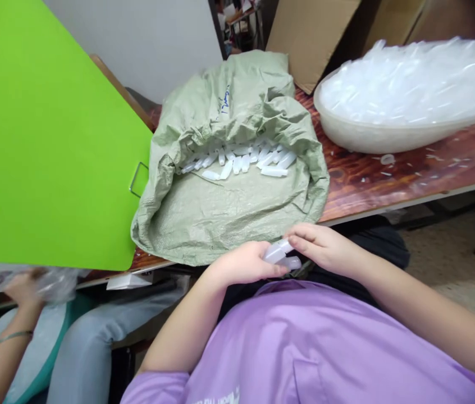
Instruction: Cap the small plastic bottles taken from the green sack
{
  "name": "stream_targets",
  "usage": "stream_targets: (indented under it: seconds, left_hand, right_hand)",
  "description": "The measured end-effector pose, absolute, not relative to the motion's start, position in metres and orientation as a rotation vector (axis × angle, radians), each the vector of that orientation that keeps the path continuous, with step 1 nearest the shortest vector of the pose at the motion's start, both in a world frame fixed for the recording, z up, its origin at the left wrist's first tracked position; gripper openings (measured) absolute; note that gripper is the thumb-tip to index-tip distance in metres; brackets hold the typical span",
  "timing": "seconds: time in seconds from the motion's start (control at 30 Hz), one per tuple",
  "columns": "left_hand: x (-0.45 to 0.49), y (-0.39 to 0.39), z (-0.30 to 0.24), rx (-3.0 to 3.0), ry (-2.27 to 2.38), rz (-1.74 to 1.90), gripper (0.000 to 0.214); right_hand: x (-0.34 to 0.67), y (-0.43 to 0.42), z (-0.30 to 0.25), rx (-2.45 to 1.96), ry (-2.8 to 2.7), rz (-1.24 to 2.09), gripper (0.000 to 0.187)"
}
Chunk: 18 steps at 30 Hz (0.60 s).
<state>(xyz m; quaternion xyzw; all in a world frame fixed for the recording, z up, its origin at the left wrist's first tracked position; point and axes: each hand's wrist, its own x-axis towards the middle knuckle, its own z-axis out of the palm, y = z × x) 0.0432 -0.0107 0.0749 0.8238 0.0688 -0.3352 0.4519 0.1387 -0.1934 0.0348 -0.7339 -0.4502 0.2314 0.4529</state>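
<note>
My left hand (pixel 243 264) is closed round a couple of small translucent white plastic tubes (pixel 275 252), held just in front of my body. The upper one points up to the right, and the lower one sticks out below it. My right hand (pixel 319 247) meets it from the right, its thumb and fingertips pinched at the end of the upper tube. Beyond both hands lies a pale green woven sack (pixel 229 213), its mouth rolled back towards me. Inside it rest several similar white tubes (pixel 241 160), loosely heaped.
A big translucent basin (pixel 372 137) heaped with clear plastic pieces stands on the wood-patterned table (pixel 355 191) at the right; small scraps lie before it. A bright green board (pixel 52 140) fills the left. Cardboard (pixel 309 39) stands behind. At lower left, another person's hands (pixel 22 286) hold clear plastic.
</note>
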Motion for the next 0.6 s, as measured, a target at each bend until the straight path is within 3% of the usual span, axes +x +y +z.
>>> stream_targets:
  seconds: [0.13, 0.23, 0.4, 0.5, 0.6]
  left_hand:
    - [0.0413, -0.0150, 0.0696, 2.053, 0.114, -0.804, 0.034]
    - [0.0406, -0.0173, 0.0669, 2.007, 0.102, -0.801, 0.035]
    - [0.0414, -0.0172, 0.0664, 1.822, 0.117, -0.788, 0.036]
    - [0.0416, -0.0182, 0.0657, 1.863, 0.090, -0.845, 0.035]
    - [0.0421, -0.0200, 0.0641, 1.845, 0.091, -0.837, 0.033]
  right_hand:
    - [0.1404, -0.1955, 0.0357, -1.696, -1.272, 0.462, 0.026]
    - [0.1392, -0.1970, 0.0349, -1.845, -1.130, 0.606, 0.038]
    - [0.1354, -0.2017, 0.0323, -1.621, -1.148, 0.625, 0.040]
    - [0.1358, -0.2009, 0.0361, -1.742, -1.131, 0.743, 0.034]
    - [0.1409, -0.1968, 0.0412, -1.834, -1.253, 0.644, 0.038]
